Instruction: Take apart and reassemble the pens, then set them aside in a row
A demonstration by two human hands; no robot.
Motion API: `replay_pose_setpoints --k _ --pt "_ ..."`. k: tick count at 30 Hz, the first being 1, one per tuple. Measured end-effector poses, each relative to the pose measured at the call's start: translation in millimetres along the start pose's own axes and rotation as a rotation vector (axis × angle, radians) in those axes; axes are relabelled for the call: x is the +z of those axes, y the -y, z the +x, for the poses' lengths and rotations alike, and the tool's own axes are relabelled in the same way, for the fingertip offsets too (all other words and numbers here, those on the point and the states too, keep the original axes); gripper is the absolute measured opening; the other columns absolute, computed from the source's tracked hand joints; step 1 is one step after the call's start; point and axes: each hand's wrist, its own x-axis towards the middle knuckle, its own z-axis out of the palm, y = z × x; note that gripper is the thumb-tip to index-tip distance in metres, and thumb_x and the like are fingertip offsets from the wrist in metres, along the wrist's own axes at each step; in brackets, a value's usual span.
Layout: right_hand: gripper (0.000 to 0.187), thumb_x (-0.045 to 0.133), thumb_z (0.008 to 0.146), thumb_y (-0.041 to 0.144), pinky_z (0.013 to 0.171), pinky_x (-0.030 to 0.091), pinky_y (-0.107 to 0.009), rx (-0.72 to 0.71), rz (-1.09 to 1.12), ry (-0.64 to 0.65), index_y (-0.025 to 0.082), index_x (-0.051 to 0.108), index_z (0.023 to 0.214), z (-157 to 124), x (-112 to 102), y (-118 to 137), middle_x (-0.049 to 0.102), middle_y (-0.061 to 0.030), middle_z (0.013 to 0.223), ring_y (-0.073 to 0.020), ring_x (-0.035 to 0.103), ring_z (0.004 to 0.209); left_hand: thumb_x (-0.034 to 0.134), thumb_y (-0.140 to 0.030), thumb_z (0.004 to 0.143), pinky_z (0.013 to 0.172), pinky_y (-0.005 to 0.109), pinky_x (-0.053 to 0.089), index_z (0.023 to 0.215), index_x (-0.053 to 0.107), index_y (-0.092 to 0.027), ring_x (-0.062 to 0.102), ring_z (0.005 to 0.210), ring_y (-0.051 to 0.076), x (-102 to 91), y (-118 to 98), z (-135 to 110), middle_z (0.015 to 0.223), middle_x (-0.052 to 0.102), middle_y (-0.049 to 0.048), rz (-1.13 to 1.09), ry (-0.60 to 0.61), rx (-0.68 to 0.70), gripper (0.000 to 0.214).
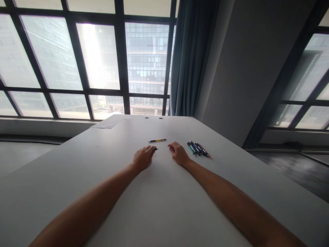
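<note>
My left hand (pixel 144 157) rests on the white table (pixel 154 199) with its fingers closed over a pen. The pen's dark front end (pixel 155 149) sticks out to the right past the fingertips, and its other end peeks out at the left; the middle is hidden. A short way to the right, my right hand (pixel 178 153) lies on its side with loosely bent fingers and nothing visible in them. Beyond both hands, a yellow-and-black pen (pixel 157 140) lies crosswise. Beside my right hand is a row of several pens (pixel 197 149) with green, blue, black and red parts.
Sheets of paper (pixel 109 122) lie at the table's far left edge. Two dark round spots (pixel 153 118) sit near the far end. Behind stand large windows (pixel 146 58), a blue curtain (pixel 191 58) and a grey pillar (pixel 246 68) along the right.
</note>
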Motion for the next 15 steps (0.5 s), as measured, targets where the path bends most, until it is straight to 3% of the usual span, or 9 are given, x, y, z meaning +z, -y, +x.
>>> replay_pose_setpoints --k 6,15 --pt "0.028 0.047 0.085 0.006 0.079 0.048 -0.028 -0.205 0.133 -0.001 0.018 0.057 0.109 -7.1 5.5 37.2 0.059 -0.0054 0.095 -0.0152 0.057 0.083 0.040 -0.032 0.097 0.072 0.028 0.050 0.118 0.058 -0.027 0.067 0.087 0.019 -1.2 -1.2 -1.9 0.105 0.068 0.0048 0.026 0.020 -0.009 0.028" --pt "0.025 0.048 0.087 0.007 0.076 0.050 -0.031 -0.280 0.182 -0.028 0.020 0.055 0.107 -7.2 6.7 40.0 0.058 -0.0061 0.096 -0.0169 0.057 0.084 0.043 -0.020 0.091 0.075 0.032 0.051 0.104 0.060 -0.017 0.064 0.085 0.020 6.4 3.7 -0.9 0.098 0.067 0.0101 -0.129 0.003 0.061 0.021"
